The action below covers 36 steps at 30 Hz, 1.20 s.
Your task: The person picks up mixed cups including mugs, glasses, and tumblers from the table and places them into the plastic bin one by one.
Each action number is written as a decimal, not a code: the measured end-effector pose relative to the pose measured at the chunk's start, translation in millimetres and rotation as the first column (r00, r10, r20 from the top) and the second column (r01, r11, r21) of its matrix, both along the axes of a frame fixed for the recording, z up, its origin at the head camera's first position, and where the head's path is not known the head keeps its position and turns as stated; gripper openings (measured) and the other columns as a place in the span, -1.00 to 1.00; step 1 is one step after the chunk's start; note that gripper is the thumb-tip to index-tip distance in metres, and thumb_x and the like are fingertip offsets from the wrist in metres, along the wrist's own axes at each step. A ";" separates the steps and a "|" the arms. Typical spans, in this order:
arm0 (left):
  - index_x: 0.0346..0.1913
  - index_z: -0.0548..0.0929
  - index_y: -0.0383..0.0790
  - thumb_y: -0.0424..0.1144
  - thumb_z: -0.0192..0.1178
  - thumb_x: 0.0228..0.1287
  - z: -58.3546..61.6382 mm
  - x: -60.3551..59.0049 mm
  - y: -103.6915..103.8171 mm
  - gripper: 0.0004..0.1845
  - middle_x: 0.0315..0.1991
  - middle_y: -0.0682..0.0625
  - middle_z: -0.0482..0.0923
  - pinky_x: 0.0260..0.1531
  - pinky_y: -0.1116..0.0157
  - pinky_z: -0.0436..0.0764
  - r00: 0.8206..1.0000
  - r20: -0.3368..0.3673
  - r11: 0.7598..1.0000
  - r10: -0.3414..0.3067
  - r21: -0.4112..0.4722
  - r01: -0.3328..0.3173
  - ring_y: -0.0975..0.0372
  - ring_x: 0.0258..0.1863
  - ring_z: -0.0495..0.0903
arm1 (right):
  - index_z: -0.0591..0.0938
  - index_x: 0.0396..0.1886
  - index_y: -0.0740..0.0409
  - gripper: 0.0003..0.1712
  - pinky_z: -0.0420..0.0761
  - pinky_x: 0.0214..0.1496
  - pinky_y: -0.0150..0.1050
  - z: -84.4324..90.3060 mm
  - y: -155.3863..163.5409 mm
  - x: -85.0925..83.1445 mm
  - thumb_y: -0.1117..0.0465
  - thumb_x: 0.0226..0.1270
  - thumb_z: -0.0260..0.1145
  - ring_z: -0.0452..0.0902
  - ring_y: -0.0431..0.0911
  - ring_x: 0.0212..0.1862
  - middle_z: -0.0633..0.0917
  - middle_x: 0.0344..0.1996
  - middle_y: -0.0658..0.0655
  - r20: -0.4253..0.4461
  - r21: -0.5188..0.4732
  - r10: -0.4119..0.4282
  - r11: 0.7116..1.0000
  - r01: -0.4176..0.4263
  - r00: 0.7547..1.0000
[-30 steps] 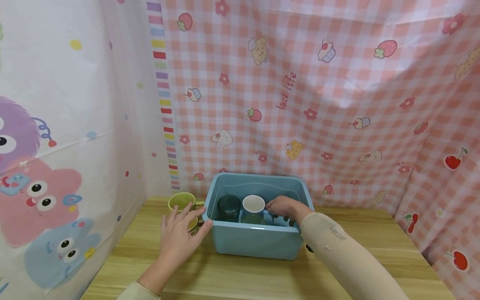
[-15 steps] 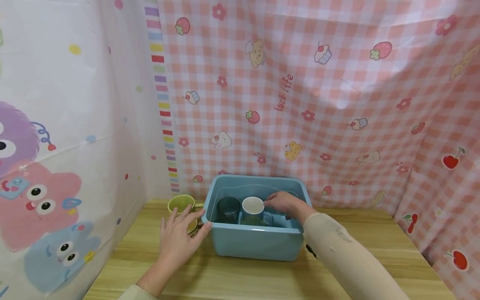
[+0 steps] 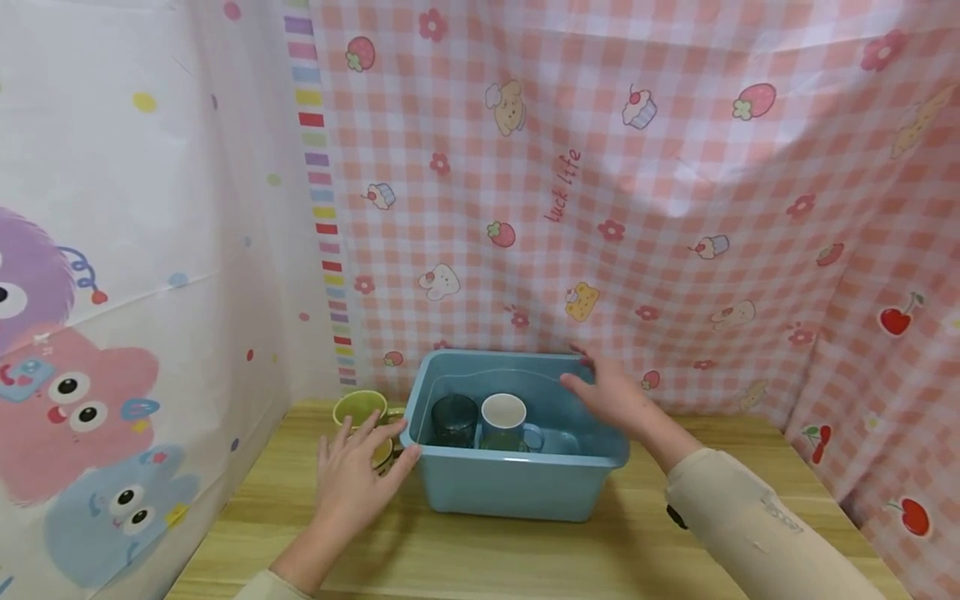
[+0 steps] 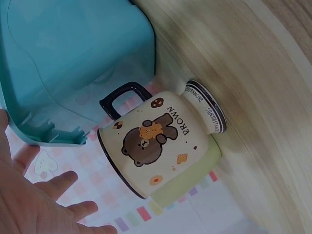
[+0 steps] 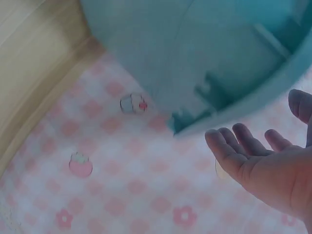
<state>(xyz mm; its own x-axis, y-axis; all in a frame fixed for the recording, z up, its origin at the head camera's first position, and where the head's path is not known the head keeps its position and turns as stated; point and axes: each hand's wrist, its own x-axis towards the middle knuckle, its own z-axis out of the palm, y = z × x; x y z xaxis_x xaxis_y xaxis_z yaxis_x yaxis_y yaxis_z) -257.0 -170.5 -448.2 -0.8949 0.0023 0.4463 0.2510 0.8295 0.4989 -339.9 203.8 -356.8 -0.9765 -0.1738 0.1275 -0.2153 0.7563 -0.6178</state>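
Lower centre of the head view: blue tub (image 3: 517, 487) on the wooden desk (image 3: 525, 558), holding a dark glass tumbler (image 3: 454, 419) and a white mug (image 3: 505, 421) side by side at its left. Right hand (image 3: 611, 396) above the tub's far right rim, grip relaxed and spread, holding nothing; open fingers (image 5: 234, 151) just beside the rim in the right wrist view. Left hand (image 3: 352, 483) flat and open at lower left, fingertips by a bear-print mug (image 4: 156, 141) and a green mug (image 3: 361, 408) just left of the tub. Contact with the mugs impossible to tell. Pink checked cloth (image 3: 637, 167) behind.
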 end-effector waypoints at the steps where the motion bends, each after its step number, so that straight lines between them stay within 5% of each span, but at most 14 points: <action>1: 0.34 0.70 0.15 0.33 0.27 0.44 0.3 0.1 0.2 -0.43 0.55 -0.21 0.46 0.47 -0.63 -0.10 1.000 0.002 1.000 -0.001 0.000 0.001 -0.43 0.63 0.15 | 0.23 0.72 0.01 -0.19 0.50 0.49 0.35 1.6 6.7 5.3 -0.08 0.64 0.27 0.41 0.37 0.55 0.45 0.55 0.43 -0.019 -0.003 0.005 1.000 -0.005 1.000; 8: 0.36 0.69 0.15 0.33 0.25 0.45 2.5 1.3 0.0 -0.43 0.55 -0.21 0.45 0.46 -0.64 -0.08 1.000 0.007 1.000 0.002 -0.012 -0.002 -0.44 0.62 0.15 | 0.36 0.65 0.12 -0.26 0.65 0.32 0.33 0.1 48.9 35.3 -0.05 0.63 0.30 0.52 0.42 0.44 0.51 0.48 0.48 -0.148 0.012 -0.009 1.000 0.011 0.989; 17: 0.36 0.70 0.15 0.31 0.28 0.44 1.4 0.9 0.3 -0.44 0.55 -0.20 0.46 0.46 -0.64 -0.07 1.000 0.000 1.000 0.003 -0.011 -0.003 -0.44 0.61 0.17 | 0.56 0.47 0.24 -0.38 0.68 0.24 0.33 -23.4 70.9 65.1 0.01 0.59 0.37 0.58 0.39 0.38 0.63 0.37 0.43 -0.287 0.056 0.012 0.998 0.004 0.958; 23: 0.36 0.70 0.14 0.31 0.27 0.45 0.2 0.5 1.2 -0.43 0.55 -0.21 0.46 0.45 -0.64 -0.06 1.000 -0.007 1.000 0.000 0.001 0.000 -0.45 0.61 0.17 | 0.63 0.40 0.15 -0.46 0.74 0.12 0.18 -39.1 74.6 82.4 0.02 0.56 0.41 0.77 0.09 0.01 0.70 0.34 0.28 -0.366 0.086 0.016 0.996 0.016 0.931; 26: 0.36 0.70 0.13 0.30 0.28 0.44 0.0 0.8 1.2 -0.43 0.55 -0.22 0.46 0.45 -0.64 -0.06 1.000 -0.009 1.000 0.000 0.011 0.000 -0.44 0.61 0.17 | 0.66 0.35 0.15 -0.50 0.75 0.10 0.15 -46.7 75.7 86.6 0.07 0.53 0.43 0.77 0.06 0.00 0.73 0.30 0.24 -0.421 0.098 0.023 0.995 0.020 0.907; 28: 0.36 0.70 0.14 0.30 0.28 0.44 0.0 0.9 1.2 -0.44 0.55 -0.22 0.46 0.46 -0.64 -0.06 1.000 -0.007 1.000 0.001 0.014 -0.001 -0.44 0.62 0.17 | 0.68 0.33 0.14 -0.52 0.76 0.00 0.03 -51.5 76.2 89.0 0.09 0.51 0.45 0.74 -0.04 -0.23 0.75 0.26 0.22 -0.447 0.109 0.025 0.994 0.026 0.894; 36: 0.36 0.70 0.17 0.32 0.27 0.44 -0.5 0.2 2.3 -0.44 0.54 -0.21 0.47 0.47 -0.63 -0.06 1.000 0.001 1.000 0.004 0.013 -0.004 -0.42 0.62 0.18 | 0.74 0.22 0.17 -0.56 0.74 0.13 0.22 -69.3 75.1 93.7 0.22 0.37 0.55 0.77 0.17 0.18 0.81 0.16 0.20 -0.555 0.094 0.031 0.995 0.026 0.831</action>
<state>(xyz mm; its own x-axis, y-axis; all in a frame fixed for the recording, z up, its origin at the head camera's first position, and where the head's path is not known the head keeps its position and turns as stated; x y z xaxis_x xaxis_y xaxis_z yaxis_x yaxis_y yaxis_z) -256.8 -168.2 -448.6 -0.8952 -0.0073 0.4456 0.2471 0.8240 0.5098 -246.2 278.9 -426.1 -0.7452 -0.2148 0.6312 -0.5027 0.8030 -0.3202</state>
